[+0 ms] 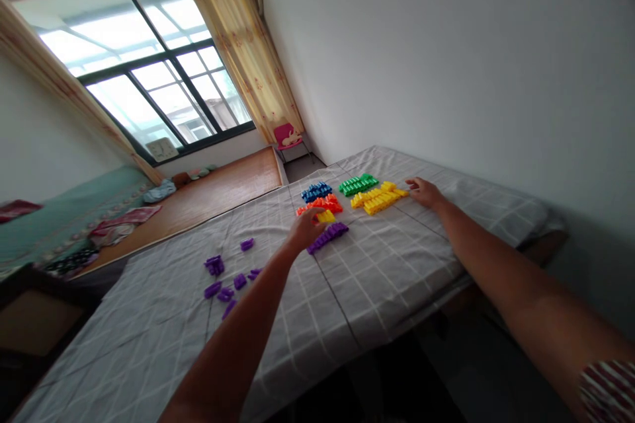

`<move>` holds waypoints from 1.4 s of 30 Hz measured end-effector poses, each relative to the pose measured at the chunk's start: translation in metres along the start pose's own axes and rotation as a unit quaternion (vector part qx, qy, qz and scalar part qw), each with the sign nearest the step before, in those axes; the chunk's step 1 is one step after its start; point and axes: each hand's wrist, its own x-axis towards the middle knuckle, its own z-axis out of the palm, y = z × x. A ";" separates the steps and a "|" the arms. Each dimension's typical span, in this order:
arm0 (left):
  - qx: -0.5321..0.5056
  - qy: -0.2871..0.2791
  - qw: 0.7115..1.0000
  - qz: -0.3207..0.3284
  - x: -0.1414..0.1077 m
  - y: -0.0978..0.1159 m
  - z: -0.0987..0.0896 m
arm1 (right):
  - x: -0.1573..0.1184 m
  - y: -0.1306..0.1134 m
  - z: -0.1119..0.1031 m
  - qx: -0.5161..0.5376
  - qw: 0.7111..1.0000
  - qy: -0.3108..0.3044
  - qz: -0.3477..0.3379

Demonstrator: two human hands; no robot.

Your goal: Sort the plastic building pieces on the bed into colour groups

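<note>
purple blocks [328, 236] lie in a neat row on the checked cloth [377, 277] that covers the table. the left hand [306, 229] rests right at the row's left end, fingers curled and touching it. i cannot tell if the hand is pinching a block or only pressing on it.

a small yellow block [326, 216] sits just behind the purple row, close to the left hand's fingers. orange blocks [322, 204] lie right behind that, and blue blocks [316, 192] are behind the orange ones. green blocks [358, 184] lie to the right of the blue ones. a long bunch of yellow blocks [379, 199] sits to the right of the purple row and further back.

the right hand [423, 191] lies flat on the cloth with fingers spread a little. its fingertips touch the right end of the long yellow bunch. it holds nothing.

loose purple blocks [227, 277] are scattered well to the left of the purple row, not lined up.
</note>
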 end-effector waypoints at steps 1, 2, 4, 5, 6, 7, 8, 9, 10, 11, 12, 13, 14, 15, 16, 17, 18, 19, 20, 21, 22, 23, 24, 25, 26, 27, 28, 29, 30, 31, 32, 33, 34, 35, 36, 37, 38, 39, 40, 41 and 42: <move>0.007 -0.008 1.000 0.015 0.010 0.013 0.015 | -0.002 0.003 0.000 -0.018 0.999 0.031 0.007; 0.013 -0.009 0.999 0.030 0.020 0.024 0.028 | -0.003 0.006 0.000 -0.037 0.998 0.055 0.010; 0.017 -0.013 0.999 0.044 0.038 0.041 0.050 | -0.005 0.008 0.000 -0.069 0.994 0.079 0.005; 0.010 -0.016 0.999 0.038 0.046 0.046 0.060 | -0.005 0.008 0.000 -0.078 0.994 0.080 -0.002; 0.001 -0.020 1.000 0.024 0.052 0.049 0.068 | -0.005 0.008 -0.001 -0.083 0.994 0.077 -0.011; -0.010 -0.025 1.000 0.005 0.057 0.051 0.076 | -0.006 0.007 -0.001 -0.084 0.994 0.072 -0.018; -0.018 -0.031 0.999 -0.017 0.061 0.052 0.082 | -0.006 0.005 -0.002 -0.085 0.994 0.067 -0.024; -0.020 -0.039 0.998 -0.039 0.064 0.051 0.088 | -0.005 0.004 -0.002 -0.085 0.994 0.064 -0.029; -0.015 -0.047 0.997 -0.059 0.066 0.051 0.092 | -0.005 0.003 -0.003 -0.085 0.994 0.062 -0.031; -0.001 -0.055 0.996 -0.073 0.067 0.049 0.096 | -0.005 0.003 -0.003 -0.086 0.994 0.060 -0.032; 0.017 -0.064 0.995 -0.079 0.068 0.048 0.098 | -0.005 0.002 -0.003 -0.086 0.994 0.058 -0.034; 0.038 -0.071 0.994 -0.077 0.069 0.047 0.100 | -0.004 0.002 -0.003 -0.085 0.994 0.054 -0.038; 0.059 -0.076 0.993 -0.068 0.070 0.047 0.102 | -0.004 0.002 -0.003 -0.085 0.994 0.050 -0.041; 0.075 -0.079 0.992 -0.057 0.071 0.046 0.103 | -0.003 0.001 -0.002 -0.084 0.994 0.045 -0.046; 0.087 -0.082 0.992 -0.047 0.072 0.046 0.104 | -0.002 0.001 -0.002 -0.083 0.994 0.041 -0.050; 0.094 -0.085 0.991 -0.041 0.074 0.047 0.105 | -0.002 0.001 -0.001 -0.083 0.994 0.037 -0.053; 0.097 -0.089 0.991 -0.039 0.076 0.047 0.107 | -0.001 0.001 -0.001 -0.084 0.994 0.035 -0.053; 0.099 -0.094 0.990 -0.038 0.078 0.048 0.108 | -0.001 0.000 -0.001 -0.086 0.994 0.033 -0.052; 0.102 -0.099 0.989 -0.037 0.079 0.049 0.108 | -0.001 0.000 -0.001 -0.088 0.994 0.031 -0.050; 0.106 -0.103 0.988 -0.034 0.079 0.050 0.108 | -0.001 0.000 -0.001 -0.091 0.994 0.030 -0.048; 0.111 -0.106 0.988 -0.029 0.079 0.052 0.107 | -0.001 0.000 -0.001 -0.093 0.994 0.030 -0.046; 0.115 -0.105 0.987 -0.021 0.077 0.054 0.105 | -0.002 0.000 -0.001 -0.096 0.994 0.031 -0.046; 0.118 -0.101 0.988 -0.011 0.074 0.056 0.102 | -0.002 0.000 -0.002 -0.097 0.994 0.033 -0.046; 0.117 -0.091 0.989 0.000 0.069 0.057 0.097 | -0.003 0.000 -0.002 -0.098 0.993 0.036 -0.048; 0.113 -0.078 0.990 0.010 0.063 0.058 0.090 | -0.004 0.001 -0.003 -0.098 0.993 0.038 -0.048; 0.107 -0.062 0.992 0.019 0.056 0.058 0.083 | -0.005 0.002 -0.003 -0.097 0.993 0.040 -0.048; 0.101 -0.047 0.993 0.029 0.047 0.057 0.074 | -0.005 0.003 -0.003 -0.096 0.994 0.040 -0.044; 0.095 -0.031 0.994 0.037 0.038 0.053 0.063 | -0.006 0.005 -0.004 -0.094 0.994 0.041 -0.037; 0.092 -0.017 0.995 0.043 0.028 0.046 0.051 | -0.007 0.008 -0.004 -0.093 0.994 0.041 -0.028; 0.094 -0.005 0.995 0.046 0.016 0.037 0.038 | -0.006 0.011 -0.004 -0.091 0.995 0.043 -0.016; 0.099 0.006 0.994 0.043 0.004 0.024 0.023 | -0.006 0.015 -0.003 -0.089 0.995 0.045 -0.004; 0.108 0.015 0.994 0.033 -0.009 0.008 0.006 | -0.005 0.020 -0.003 -0.086 0.995 0.048 0.007; 0.119 0.021 0.993 0.011 -0.023 -0.011 -0.012 | -0.003 0.025 -0.002 -0.082 0.995 0.052 0.018; 0.132 0.029 0.991 -0.015 -0.037 -0.032 -0.032 | 0.000 0.030 -0.001 -0.076 0.995 0.052 0.024; 0.146 0.034 0.987 -0.056 -0.053 -0.054 -0.052 | 0.002 0.036 0.000 -0.072 0.995 0.055 0.032; 0.162 0.037 0.980 -0.107 -0.069 -0.076 -0.072 | 0.006 0.042 0.001 -0.068 0.995 0.056 0.041; 0.175 0.029 0.972 -0.156 -0.086 -0.097 -0.092 | 0.009 0.049 0.002 -0.062 0.995 0.057 0.047; 0.188 0.022 0.961 -0.201 -0.103 -0.116 -0.110 | 0.012 0.055 0.003 -0.059 0.995 0.059 0.054; 0.199 0.009 0.954 -0.225 -0.119 -0.132 -0.125 | 0.016 0.062 0.004 -0.060 0.994 0.062 0.061; 0.197 -0.018 0.951 -0.237 -0.135 -0.143 -0.138 | 0.019 0.069 0.005 -0.060 0.994 0.064 0.061; 0.181 -0.054 0.953 -0.236 -0.150 -0.150 -0.148 | 0.022 0.076 0.006 -0.062 0.994 0.070 0.062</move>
